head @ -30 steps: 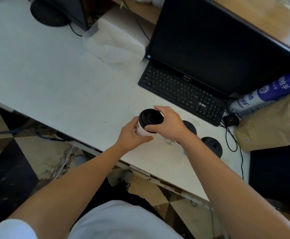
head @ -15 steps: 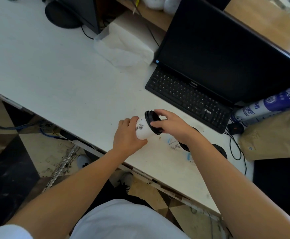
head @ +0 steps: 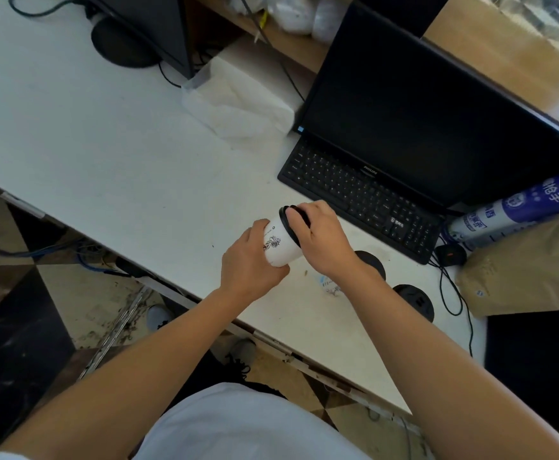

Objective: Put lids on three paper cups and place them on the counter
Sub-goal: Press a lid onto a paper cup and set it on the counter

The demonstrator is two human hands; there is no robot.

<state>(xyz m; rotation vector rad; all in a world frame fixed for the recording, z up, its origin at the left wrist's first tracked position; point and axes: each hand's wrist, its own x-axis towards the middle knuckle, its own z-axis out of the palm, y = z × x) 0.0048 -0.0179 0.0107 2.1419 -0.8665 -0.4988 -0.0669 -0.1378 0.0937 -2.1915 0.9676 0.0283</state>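
- White paper cup, printed with a small dark drawing, is in the air just above the pale worktop in the head view, the only view you have. It is tipped well over, with its mouth pointing up and away from you.
- Your left hand wraps the cup's lower wall and base with curled fingers. This looks like a bracing grip that gives the other hand something to push against.
- Your right hand is clenched over the black lid, fingertips on its top and rim. The lid covers the mouth, and you appear to be working the rim down to seat it.
- The tilt probably lets you see the lid's edge as you press.
- The cup's inside is hidden by the lid, but holding it this far over suggests it is empty.
- Two black discs sit on the worktop just beyond your right forearm. A scrap of printed white wall shows near the closer one, so they look like cups already lidded and set down, though the forearm hides part.
- If so, this is the last cup, and it is not yet on the worktop.
- A black keyboard lies near, beyond the hands.
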